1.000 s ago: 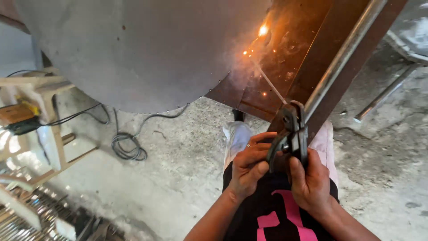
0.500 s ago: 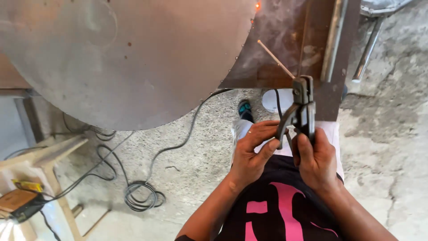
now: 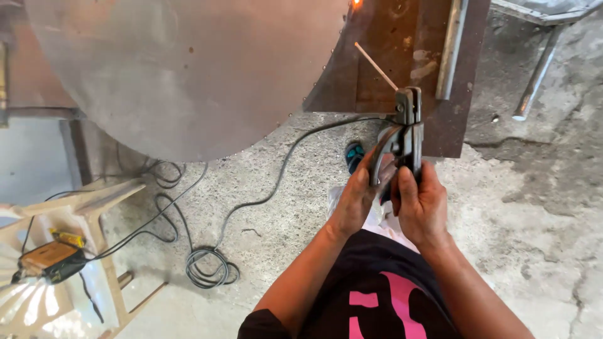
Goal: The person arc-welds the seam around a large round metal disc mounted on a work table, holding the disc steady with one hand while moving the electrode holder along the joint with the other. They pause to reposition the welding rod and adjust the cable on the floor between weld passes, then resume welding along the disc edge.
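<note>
Since half a second ago the rod has swung up toward the glowing seam beside the tank. Left hand steadies the holder, right hand squeezes it, both sets of fingers closed round the handle for steady aim.

Left hand and right hand grip an electrode holder, rod toward the rusty plate.
</note>
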